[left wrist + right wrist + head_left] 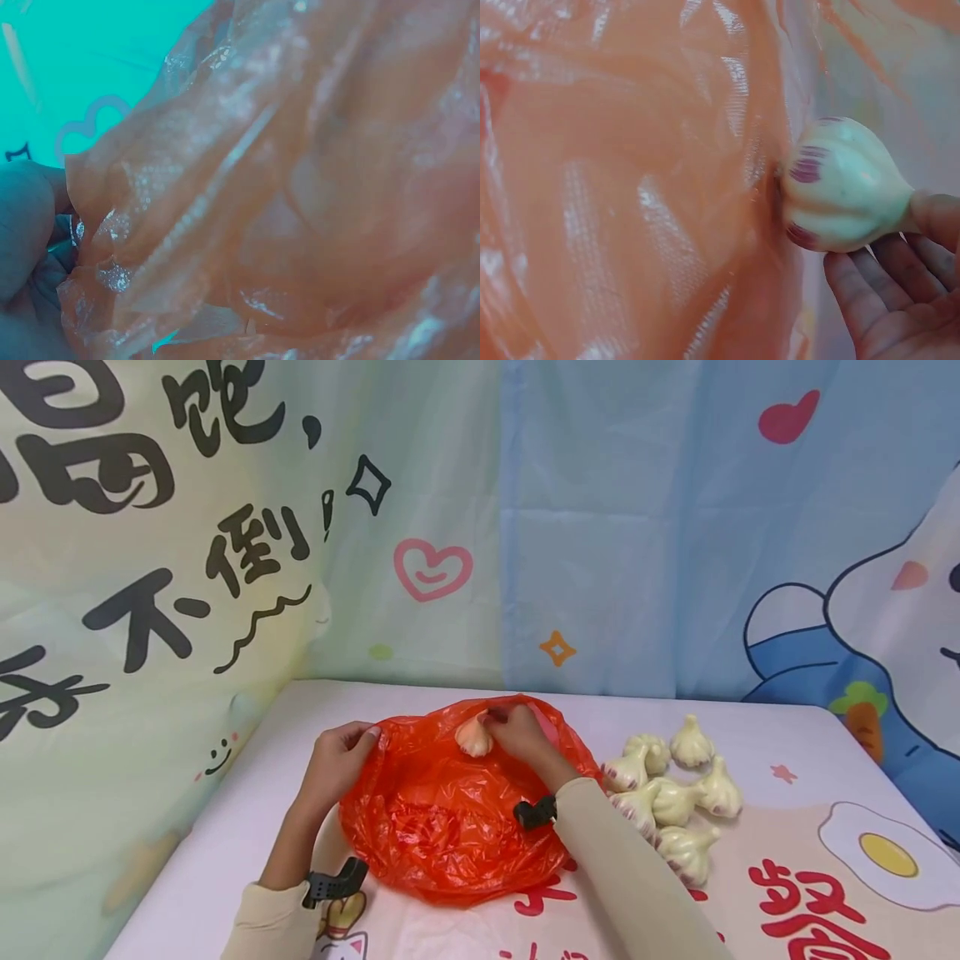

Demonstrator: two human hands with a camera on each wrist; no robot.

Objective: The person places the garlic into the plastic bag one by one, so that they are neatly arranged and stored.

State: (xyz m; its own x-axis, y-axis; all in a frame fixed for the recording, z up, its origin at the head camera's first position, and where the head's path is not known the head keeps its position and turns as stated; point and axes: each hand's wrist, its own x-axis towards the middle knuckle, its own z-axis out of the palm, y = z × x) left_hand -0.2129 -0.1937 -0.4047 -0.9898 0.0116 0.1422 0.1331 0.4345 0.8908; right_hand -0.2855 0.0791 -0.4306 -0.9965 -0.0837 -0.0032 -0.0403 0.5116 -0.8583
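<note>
A red plastic bag [442, 839] lies spread wide on the table, its mouth turned upward. Its left rim is pinched between the thumb and fingers of my left hand [336, 767]; the left wrist view shows the crinkled film [195, 195] close up beside the fingers. My right hand [522, 739] holds a garlic bulb [474, 737] by its stem, over the far part of the bag. In the right wrist view this bulb [844, 187] is whitish with purple streaks, its round end beside the film.
Several more garlic bulbs [675, 800] sit in a loose group on the table, right of the bag and beside my right forearm. A printed cloth [780, 860] covers the table [795, 727]. Behind it hangs a printed curtain [585, 527].
</note>
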